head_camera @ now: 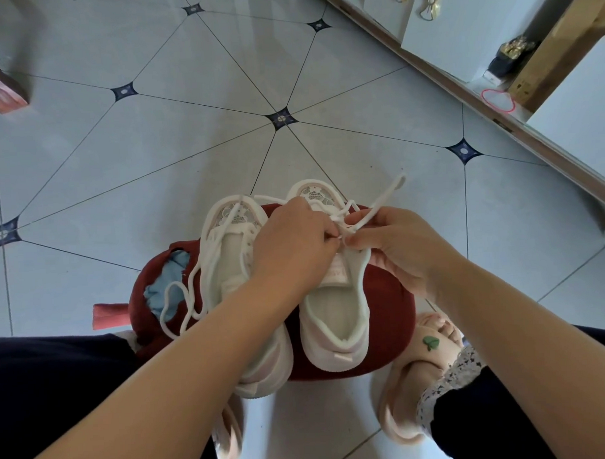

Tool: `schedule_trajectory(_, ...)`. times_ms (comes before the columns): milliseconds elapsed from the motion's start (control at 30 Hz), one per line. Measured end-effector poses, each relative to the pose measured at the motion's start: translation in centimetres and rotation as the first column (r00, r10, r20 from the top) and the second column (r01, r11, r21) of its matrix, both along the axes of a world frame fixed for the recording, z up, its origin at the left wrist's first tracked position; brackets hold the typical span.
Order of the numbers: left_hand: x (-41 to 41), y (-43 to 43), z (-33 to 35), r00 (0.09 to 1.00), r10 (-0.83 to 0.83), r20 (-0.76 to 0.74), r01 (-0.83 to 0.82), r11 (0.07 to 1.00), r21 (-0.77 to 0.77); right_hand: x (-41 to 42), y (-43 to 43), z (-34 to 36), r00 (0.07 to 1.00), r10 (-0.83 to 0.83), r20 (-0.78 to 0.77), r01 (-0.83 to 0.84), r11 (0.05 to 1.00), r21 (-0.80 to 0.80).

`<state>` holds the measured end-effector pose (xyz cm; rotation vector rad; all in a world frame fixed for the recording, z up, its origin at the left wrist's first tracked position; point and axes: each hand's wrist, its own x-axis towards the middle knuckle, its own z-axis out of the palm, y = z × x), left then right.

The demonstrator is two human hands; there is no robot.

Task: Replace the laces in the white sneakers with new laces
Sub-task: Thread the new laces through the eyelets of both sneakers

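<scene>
Pinching the white lace (397, 184), both hands (291, 243) (394, 250) meet over the sneaker (335, 317).

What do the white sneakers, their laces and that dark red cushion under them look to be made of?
Sneakers: seemingly soft knit or mesh fabric, matte, with lacy see-through toe panels. Laces: flat woven cord, perhaps cotton or polyester; they bend limply. Red cushion: plush, velvety fabric by its dull nap; a tear shows light blue material beneath.
</scene>
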<state>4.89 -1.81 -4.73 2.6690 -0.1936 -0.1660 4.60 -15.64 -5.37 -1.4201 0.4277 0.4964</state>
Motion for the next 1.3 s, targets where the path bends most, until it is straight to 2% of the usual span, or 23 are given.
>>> schedule_trajectory(100,0.0,0.0,-0.2,1.000,0.010,-0.004,-0.010,0.999,-0.034,0.0,-0.1,0.0,1.000,-0.003,0.023,0.005,0.998,-0.066)
schedule_trajectory(233,-0.1,0.2,-0.4,0.998,0.064,0.000,-0.064,0.989,-0.137,0.1,0.2,-0.1,0.995,0.022,0.093,0.008,0.951,-0.310)
schedule_trajectory(300,0.1,0.7,-0.2,0.988,0.151,0.018,-0.141,0.957,-0.255,0.1,0.3,0.1,0.992,0.032,0.125,0.021,0.916,-0.400)
schedule_trajectory(367,0.4,1.2,0.8,0.959,0.282,-0.012,-0.253,0.842,-0.475,0.0,0.3,0.2,0.989,0.042,0.140,0.022,0.904,-0.427)
schedule_trajectory(400,0.4,1.4,1.6,0.941,0.330,-0.071,-0.298,0.715,-0.632,-0.1,0.4,0.2,0.987,0.055,0.151,0.019,0.893,-0.450)
schedule_trajectory(467,0.5,2.0,3.8,0.918,0.336,-0.212,-0.319,0.305,-0.897,-0.3,0.4,0.3,0.984,0.067,0.166,0.024,0.870,-0.492)
schedule_trajectory(533,0.6,3.2,6.4,0.932,0.207,-0.297,-0.272,-0.142,-0.952,-0.5,0.5,0.3,0.982,0.074,0.174,0.026,0.860,-0.510)
schedule_trajectory(567,0.6,4.0,7.4,0.942,0.131,-0.308,-0.255,-0.318,-0.913,-0.5,0.6,0.3,0.979,0.090,0.183,0.019,0.853,-0.522)
schedule_trajectory(600,0.5,4.7,8.4,0.953,0.051,-0.299,-0.250,-0.426,-0.870,-0.6,0.7,0.4,0.975,0.107,0.194,0.014,0.845,-0.535)
schedule_trajectory(633,0.4,5.2,8.9,0.957,-0.014,-0.291,-0.265,-0.456,-0.850,-0.6,0.8,0.4,0.971,0.121,0.205,0.012,0.836,-0.549)
schedule_trajectory(667,0.3,5.2,9.1,0.952,-0.055,-0.301,-0.297,-0.409,-0.863,-0.7,0.8,0.5,0.968,0.132,0.213,0.012,0.826,-0.563)
schedule_trajectory(700,0.3,5.0,9.0,0.939,-0.057,-0.340,-0.342,-0.281,-0.897,-0.7,0.8,0.5,0.965,0.140,0.220,0.011,0.820,-0.573)
schedule_trajectory(733,0.2,4.5,8.6,0.928,-0.018,-0.372,-0.373,-0.076,-0.925,-0.8,0.8,0.5,0.964,0.146,0.224,0.009,0.818,-0.575)
schedule_trajectory(767,0.2,3.8,7.9,0.932,0.063,-0.356,-0.361,0.208,-0.909,-0.8,0.8,0.4,0.962,0.154,0.226,0.004,0.819,-0.574)
schedule_trajectory(800,0.1,3.2,7.1,0.957,0.128,-0.261,-0.289,0.512,-0.809,-0.9,0.8,0.5,0.959,0.166,0.231,-0.003,0.817,-0.577)
schedule_trajectory(833,-0.2,2.6,6.2,0.985,0.121,-0.120,-0.169,0.751,-0.639,-1.0,0.9,0.4,0.954,0.180,0.238,-0.009,0.814,-0.581)
schedule_trajectory(867,-0.4,2.1,5.2,0.999,0.053,0.011,-0.042,0.889,-0.456,-1.0,0.9,0.4,0.950,0.192,0.247,-0.012,0.811,-0.585)
schedule_trajectory(900,-0.5,1.8,4.2,0.996,-0.033,0.079,0.056,0.949,-0.309,-1.1,0.9,0.4,0.947,0.198,0.254,-0.011,0.808,-0.589)
schedule_trajectory(1000,-0.6,1.6,2.0,0.977,-0.205,0.057,0.206,0.978,-0.014,-1.2,0.9,0.6,0.945,0.200,0.258,-0.011,0.810,-0.586)
schedule_trajectory(1100,-0.3,1.4,1.2,0.967,-0.230,0.105,0.216,0.967,0.133,-1.1,0.8,0.5,0.951,0.183,0.250,-0.011,0.825,-0.564)
schedule_trajectory(1233,-0.3,1.3,0.9,0.974,-0.172,0.147,0.148,0.976,0.162,-0.9,0.8,0.3,0.946,0.201,0.255,-0.017,0.814,-0.581)
schedule_trajectory(1300,0.0,1.4,1.0,0.990,-0.106,0.089,0.104,0.994,0.021,-0.8,0.8,0.2,0.945,0.202,0.258,-0.010,0.805,-0.593)
